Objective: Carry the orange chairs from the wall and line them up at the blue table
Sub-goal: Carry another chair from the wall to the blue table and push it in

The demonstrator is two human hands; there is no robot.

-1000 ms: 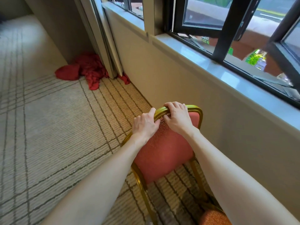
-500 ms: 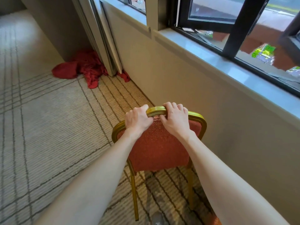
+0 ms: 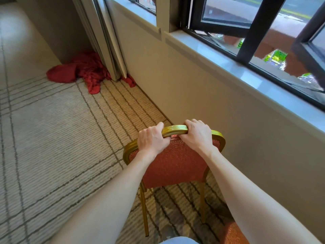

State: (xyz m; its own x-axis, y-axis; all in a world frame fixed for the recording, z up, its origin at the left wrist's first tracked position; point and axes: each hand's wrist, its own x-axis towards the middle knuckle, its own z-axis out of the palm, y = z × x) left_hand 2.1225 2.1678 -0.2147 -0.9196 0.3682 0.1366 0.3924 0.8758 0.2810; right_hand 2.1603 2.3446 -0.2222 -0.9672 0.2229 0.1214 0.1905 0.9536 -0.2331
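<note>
An orange chair with a gold metal frame is in front of me, its padded back facing me, close to the beige wall. My left hand grips the top rail of the chair's back on the left. My right hand grips the same rail just to the right, with a short stretch of gold rail between them. Two gold rear legs reach down toward the carpet. The orange seat of a second chair shows at the bottom right, partly behind my right forearm. The blue table is out of view.
The beige wall with a pale window sill and open dark-framed windows runs along the right. A red cloth lies heaped on the floor by folded panels in the far corner. Striped carpet spreads to the left.
The chair's back has turned from angled to squarely facing me and come toward me. My hands have spread apart along the top rail, keeping their grip.
</note>
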